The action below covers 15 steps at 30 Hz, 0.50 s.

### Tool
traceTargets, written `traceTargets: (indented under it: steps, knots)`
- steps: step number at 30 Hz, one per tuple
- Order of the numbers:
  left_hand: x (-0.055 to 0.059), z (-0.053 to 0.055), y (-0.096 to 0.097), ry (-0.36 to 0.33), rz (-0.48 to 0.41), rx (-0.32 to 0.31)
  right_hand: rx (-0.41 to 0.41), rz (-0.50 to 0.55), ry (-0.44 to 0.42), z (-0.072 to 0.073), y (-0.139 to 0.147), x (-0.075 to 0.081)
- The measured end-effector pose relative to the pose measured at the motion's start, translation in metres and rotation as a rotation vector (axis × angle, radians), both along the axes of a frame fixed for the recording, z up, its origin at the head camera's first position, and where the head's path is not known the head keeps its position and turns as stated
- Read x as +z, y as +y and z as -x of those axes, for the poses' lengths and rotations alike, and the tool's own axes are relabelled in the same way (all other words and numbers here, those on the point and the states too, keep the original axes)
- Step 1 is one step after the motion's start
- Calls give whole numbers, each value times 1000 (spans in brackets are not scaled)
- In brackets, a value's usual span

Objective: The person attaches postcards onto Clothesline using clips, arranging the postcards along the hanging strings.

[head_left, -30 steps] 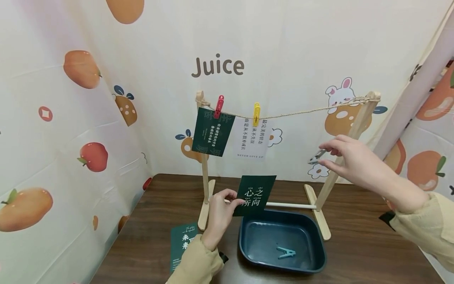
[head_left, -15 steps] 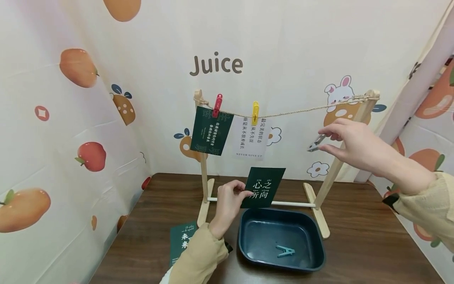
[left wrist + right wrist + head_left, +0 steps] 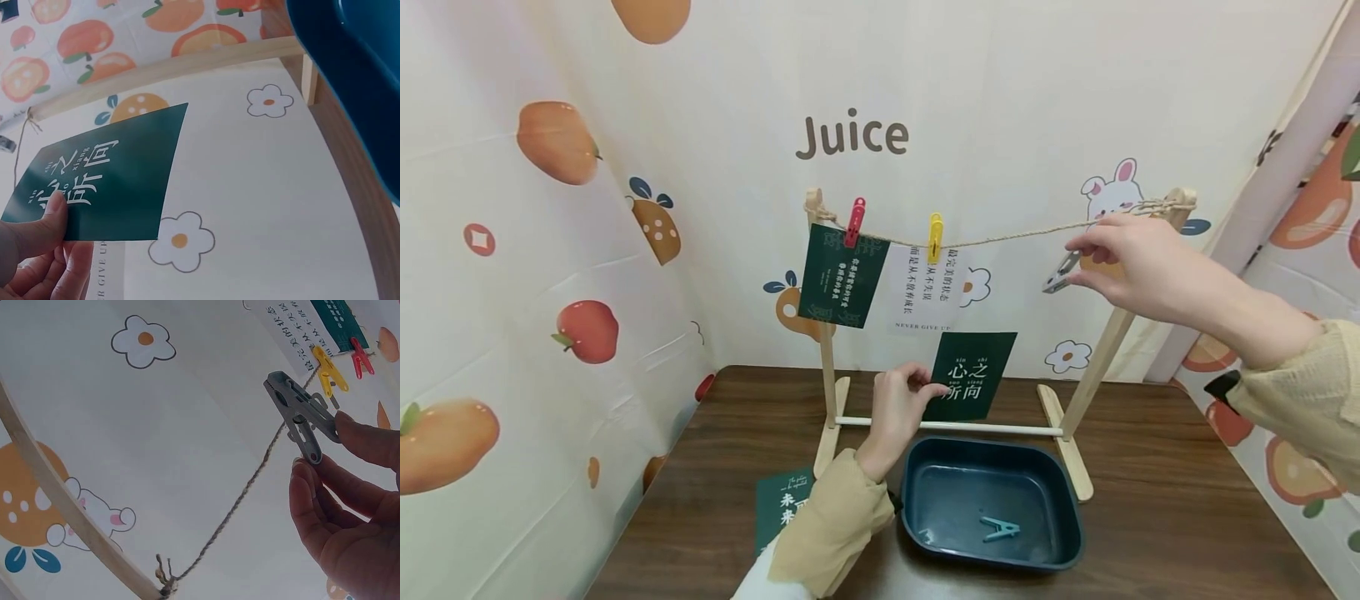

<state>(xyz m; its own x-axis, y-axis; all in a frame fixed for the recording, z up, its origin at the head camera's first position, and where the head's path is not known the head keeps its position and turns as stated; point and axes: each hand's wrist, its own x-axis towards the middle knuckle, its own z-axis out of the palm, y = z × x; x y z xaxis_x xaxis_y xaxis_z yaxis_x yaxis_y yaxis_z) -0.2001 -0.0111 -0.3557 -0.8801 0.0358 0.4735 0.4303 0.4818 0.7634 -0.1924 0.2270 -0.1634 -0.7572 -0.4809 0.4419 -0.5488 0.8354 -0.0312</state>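
Observation:
My left hand (image 3: 898,410) pinches a dark green card (image 3: 972,375) with white characters by its left edge, below the twine and above the back rim of the tray. In the left wrist view the thumb lies flat on the face of the card (image 3: 112,175). Up at the right, my right hand (image 3: 1138,262) pinches a grey clothespin (image 3: 1062,272) by its handles, near the twine (image 3: 1022,237). The right wrist view shows the jaws of the grey clothespin (image 3: 297,412) pointing away from the fingers. Another green card (image 3: 842,275) hangs from a red clothespin (image 3: 855,222), and a white card (image 3: 921,292) from a yellow clothespin (image 3: 935,238).
A wooden frame (image 3: 1097,371) holds the twine between two posts. On the brown table (image 3: 700,500) stands a dark blue tray (image 3: 917,533) with a teal clothespin (image 3: 1000,528) inside. A further green card (image 3: 775,500) lies at the left, partly behind the left sleeve.
My left hand has lifted the green card upward and to the right. The right hand has risen toward the twine with the grey clothespin.

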Motion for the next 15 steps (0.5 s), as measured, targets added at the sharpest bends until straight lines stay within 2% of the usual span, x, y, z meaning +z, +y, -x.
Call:
traceTargets:
  steps: [7, 15]
  knots:
    - [9, 7, 8, -2, -4, -11, -16, -16, -19, 5, -5, 12]
    - [17, 16, 15, -22, -8, -12, 2, -41, -39, 13, -8, 25]
